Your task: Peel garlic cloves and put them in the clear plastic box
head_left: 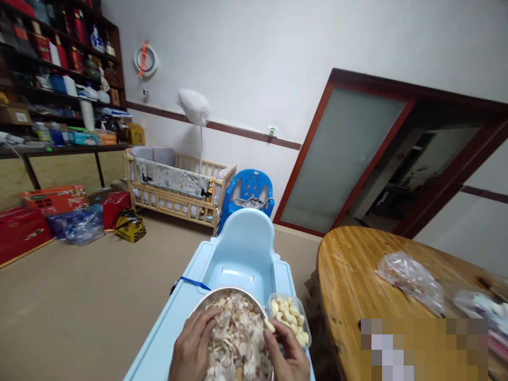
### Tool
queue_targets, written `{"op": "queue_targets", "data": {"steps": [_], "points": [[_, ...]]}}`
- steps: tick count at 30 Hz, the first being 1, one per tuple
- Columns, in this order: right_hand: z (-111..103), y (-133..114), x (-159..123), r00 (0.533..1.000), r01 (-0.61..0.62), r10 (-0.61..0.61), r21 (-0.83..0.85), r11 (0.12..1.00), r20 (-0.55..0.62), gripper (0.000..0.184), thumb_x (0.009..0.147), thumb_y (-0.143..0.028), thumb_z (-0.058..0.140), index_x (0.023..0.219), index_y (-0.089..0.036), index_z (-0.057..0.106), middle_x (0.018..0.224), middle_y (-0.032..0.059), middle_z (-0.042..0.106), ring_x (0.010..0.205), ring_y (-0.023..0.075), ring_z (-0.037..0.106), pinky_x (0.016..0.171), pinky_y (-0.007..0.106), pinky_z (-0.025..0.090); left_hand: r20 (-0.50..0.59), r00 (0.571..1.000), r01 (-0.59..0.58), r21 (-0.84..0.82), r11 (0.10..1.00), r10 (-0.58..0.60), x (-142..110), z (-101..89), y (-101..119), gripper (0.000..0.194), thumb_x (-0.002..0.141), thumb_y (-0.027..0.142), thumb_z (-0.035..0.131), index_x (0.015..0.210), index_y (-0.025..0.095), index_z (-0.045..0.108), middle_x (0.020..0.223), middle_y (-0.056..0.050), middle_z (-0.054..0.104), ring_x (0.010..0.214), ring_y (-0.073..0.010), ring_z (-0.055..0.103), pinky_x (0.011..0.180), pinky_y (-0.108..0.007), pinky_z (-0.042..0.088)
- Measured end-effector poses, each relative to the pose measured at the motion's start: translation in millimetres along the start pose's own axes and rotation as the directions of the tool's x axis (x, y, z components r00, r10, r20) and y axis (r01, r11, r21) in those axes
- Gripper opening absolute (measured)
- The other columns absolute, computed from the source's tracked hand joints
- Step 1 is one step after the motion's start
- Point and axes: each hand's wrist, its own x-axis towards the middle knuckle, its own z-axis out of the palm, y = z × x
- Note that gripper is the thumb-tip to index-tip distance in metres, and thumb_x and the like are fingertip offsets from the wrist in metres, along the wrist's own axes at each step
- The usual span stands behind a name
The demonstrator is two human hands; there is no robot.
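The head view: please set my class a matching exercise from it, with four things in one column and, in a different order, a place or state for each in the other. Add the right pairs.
Things
1. metal bowl
2. plastic container
3. right hand
4. wooden crib

Places and states
A. pinches a single pale clove
B. stands by the white wall
C. heaped with papery skins
D. filled with peeled cloves

Right pairs: 1-C, 2-D, 3-A, 4-B
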Motion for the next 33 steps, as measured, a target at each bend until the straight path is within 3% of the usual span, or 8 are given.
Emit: {"op": "queue_targets", "data": {"steps": [3,6,10,23,28,31,33], "points": [[-27.3,18.1,9.6,0.992,-0.116,0.111,-0.087,0.989,-0.061,0.041,0.057,-0.049,0.072,0.08,-0.015,0.073,0.076,0.0066,0.073,0.062,0.0195,0.065,0.057,0.024,0.052,0.015,1.0,0.012,0.001,1.0,-0.012,-4.6,-0.8,-6.5,0.026,0.088,0.019,0.04,0.107,0.02,0.057,0.096,-0.007,0.068,0.087,-0.019,0.066,0.072,-0.026,0.054],[-51.9,35.8,18.6,0.972,-0.17,0.136,-0.17,0.971,-0.194,0.044,0.055,-0.051,0.07,0.081,-0.015,0.072,0.073,0.0074,0.073,0.062,0.0207,0.066,0.056,0.024,0.052,0.019,1.0,0.02,0.01,1.0,-0.02,-7.1,-0.2,-11.4,0.028,0.087,0.016,0.04,0.107,0.021,0.058,0.098,-0.007,0.066,0.09,-0.0191,0.065,0.075,-0.028,0.054],[-65.9,43.9,27.7,0.958,-0.251,0.19,-0.318,0.914,-0.213,0.045,0.058,-0.052,0.065,0.085,-0.015,0.071,0.076,0.0083,0.073,0.069,0.0241,0.068,0.061,0.027,0.052,0.019,0.999,0.03,0.005,1.0,-0.031,-7.4,0.3,-12.7,0.027,0.086,0.016,0.042,0.105,0.022,0.059,0.097,-0.006,0.066,0.089,-0.0188,0.065,0.076,-0.027,0.054],[-72.8,38.4,32.5,0.975,-0.219,0.207,-0.437,0.872,-0.076,0.046,0.067,-0.049,0.055,0.093,-0.015,0.07,0.096,0.0123,0.071,0.088,0.029,0.065,0.079,0.035,0.048,0.003,0.998,0.065,-0.001,0.998,-0.065,-6.6,-5.3,-15.7,0.023,0.085,0.025,0.046,0.1,0.02,0.063,0.096,-0.008,0.066,0.088,-0.0202,0.065,0.075,-0.028,0.054],[-64.8,23.6,24.5,0.987,-0.159,0.151,-0.32,0.934,-0.049,0.04,0.066,-0.049,0.061,0.086,-0.016,0.072,0.091,0.0103,0.072,0.084,0.0268,0.066,0.074,0.03,0.051,0.002,0.999,0.052,-0.047,0.998,-0.052,0.8,-12.2,-4.3,0.023,0.087,0.026,0.044,0.097,0.021,0.064,0.091,-0.007,0.067,0.085,-0.0201,0.066,0.072,-0.027,0.054],[-50.6,8.5,17.0,0.995,-0.038,0.058,-0.226,0.973,0.084,0.031,0.068,-0.043,0.064,0.08,-0.017,0.073,0.082,0.0079,0.074,0.078,0.0245,0.068,0.071,0.027,0.053,0.06,0.998,-0.02,-0.054,0.998,0.023,6.6,-15.5,3.2,0.023,0.087,0.023,0.044,0.098,0.022,0.065,0.087,-0.007,0.069,0.081,-0.0196,0.066,0.07,-0.027,0.055],[-40.1,-1.5,11.3,0.97,0.082,-0.032,-0.197,0.977,0.241,0.023,0.072,-0.038,0.062,0.079,-0.019,0.073,0.078,0.0061,0.074,0.071,0.0216,0.068,0.066,0.025,0.054,0.14,0.986,-0.087,-0.029,0.996,0.09,7.9,-14.8,5.9,0.023,0.086,0.019,0.046,0.099,0.022,0.065,0.086,-0.006,0.07,0.08,-0.02,0.066,0.071,-0.029,0.055]]}}
